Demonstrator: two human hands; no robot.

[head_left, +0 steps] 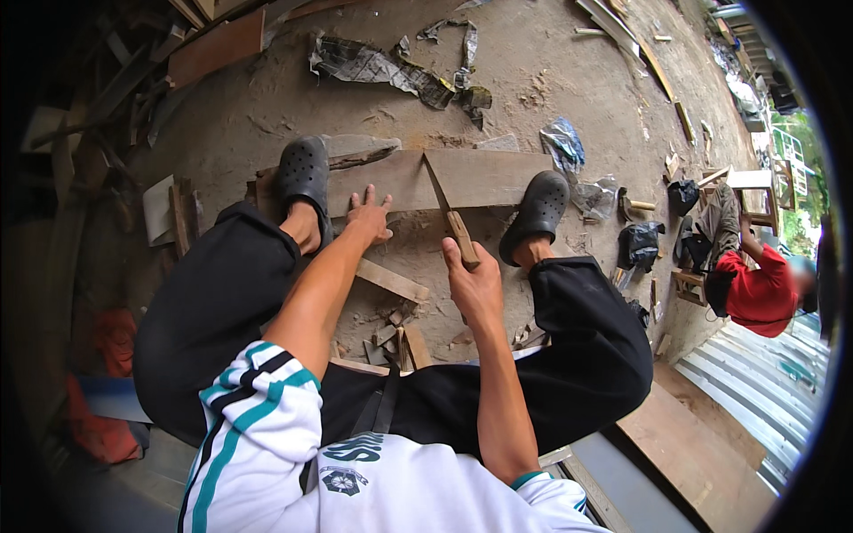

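A wooden board point(498, 178) lies crosswise in front of me, with my dark clogs point(305, 178) resting at its two ends. My left hand point(370, 216) lies with spread fingers on the board's near edge, left of the middle. In my right hand point(475, 284) is the wooden handle of a handsaw point(439, 191). Its narrow blade points away from me, and the tip reaches the board's far edge. How deep the blade sits in the wood I cannot tell.
Wood offcuts point(391, 281) lie between my legs. Beyond the board is a torn, crumpled sheet point(364, 64). Plastic wrappers point(563, 147), a hammer point(638, 205) and a black bag point(641, 244) are on the right. Farther right sits a person in red point(760, 293). Planks point(213, 49) are stacked at far left.
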